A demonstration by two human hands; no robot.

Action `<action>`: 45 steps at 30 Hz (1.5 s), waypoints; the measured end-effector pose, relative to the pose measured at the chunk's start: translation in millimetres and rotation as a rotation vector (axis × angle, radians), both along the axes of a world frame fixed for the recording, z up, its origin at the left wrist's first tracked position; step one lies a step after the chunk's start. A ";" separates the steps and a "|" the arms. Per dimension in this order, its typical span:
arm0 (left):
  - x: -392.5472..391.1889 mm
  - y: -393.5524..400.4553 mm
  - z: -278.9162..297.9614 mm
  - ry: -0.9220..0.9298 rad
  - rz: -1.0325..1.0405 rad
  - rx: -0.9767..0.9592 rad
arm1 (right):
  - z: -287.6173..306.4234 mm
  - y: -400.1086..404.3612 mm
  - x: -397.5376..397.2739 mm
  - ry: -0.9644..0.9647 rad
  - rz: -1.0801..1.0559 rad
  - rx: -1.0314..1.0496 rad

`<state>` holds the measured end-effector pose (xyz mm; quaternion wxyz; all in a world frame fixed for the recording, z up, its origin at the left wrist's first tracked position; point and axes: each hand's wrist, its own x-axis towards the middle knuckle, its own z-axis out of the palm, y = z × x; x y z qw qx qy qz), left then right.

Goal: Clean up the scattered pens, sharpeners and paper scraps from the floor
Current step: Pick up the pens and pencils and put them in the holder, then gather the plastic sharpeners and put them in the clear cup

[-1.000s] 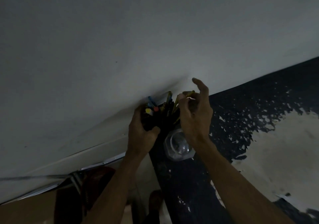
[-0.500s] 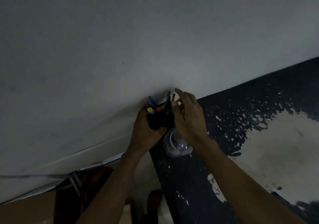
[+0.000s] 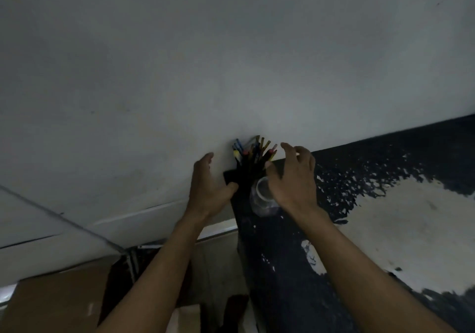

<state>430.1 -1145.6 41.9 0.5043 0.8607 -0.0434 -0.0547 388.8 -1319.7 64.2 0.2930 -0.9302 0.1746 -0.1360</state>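
Stowing step judged complete: pens are stood in a dark holder against the wall. Left hand and right hand flank the holder, grip released, nothing held. Next: remaining floor scraps.

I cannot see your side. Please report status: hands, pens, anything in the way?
Left hand and right hand open, empty. Pens upright in dark holder on ledge. Clear jar beside holder.

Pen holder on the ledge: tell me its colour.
Black, as far as the dim head view shows; the pen holder stands against the wall.
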 end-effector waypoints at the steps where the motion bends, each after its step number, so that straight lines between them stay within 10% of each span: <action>1: -12.2 5.1 7.6 -0.002 0.015 -0.002 | 5.1 3.0 -11.2 0.000 0.024 0.007; 22: -263.7 153.4 48.8 -0.118 0.311 0.050 | 31.4 147.0 -203.3 0.102 0.571 0.070; 45: -604.2 517.4 18.6 0.058 0.990 0.071 | 14.1 554.1 -419.1 0.301 1.411 0.032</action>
